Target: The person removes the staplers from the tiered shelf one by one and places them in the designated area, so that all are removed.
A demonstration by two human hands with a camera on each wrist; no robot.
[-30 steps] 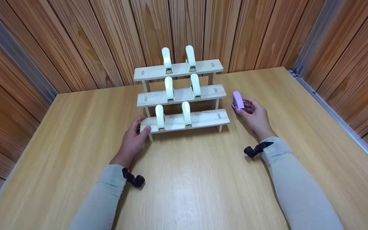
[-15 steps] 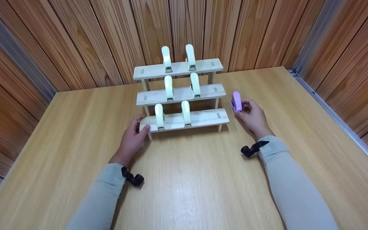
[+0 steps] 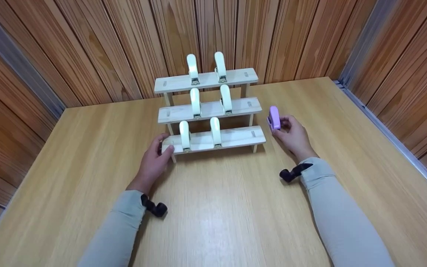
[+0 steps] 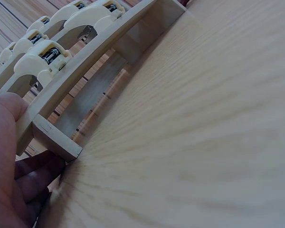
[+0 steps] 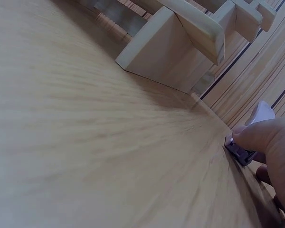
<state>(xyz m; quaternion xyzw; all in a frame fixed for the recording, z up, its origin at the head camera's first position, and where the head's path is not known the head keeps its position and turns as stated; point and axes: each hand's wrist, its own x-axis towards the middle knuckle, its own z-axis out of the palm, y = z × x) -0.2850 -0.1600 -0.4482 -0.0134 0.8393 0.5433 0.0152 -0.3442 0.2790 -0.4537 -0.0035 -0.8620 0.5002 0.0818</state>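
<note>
Pinching with the right hand (image 3: 295,138) a small purple plastic stapler-like tool (image 3: 274,118), right of centre in the head view; not clear whether resting on the yellowish wooden table (image 3: 213,207). Gripping with the left hand (image 3: 152,161) the left end of a three-tier pale wooden stand (image 3: 239,137), at upper centre. Possible to topple the six upright cream-coloured stapler-like tools (image 3: 215,131) by pulling that end too strongly, or to drop the purple one by pinching too lightly.

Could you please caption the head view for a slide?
Left hand grips a three-tier wooden rack of six pale stapler-like tools; right hand holds a purple one beside it.
</note>
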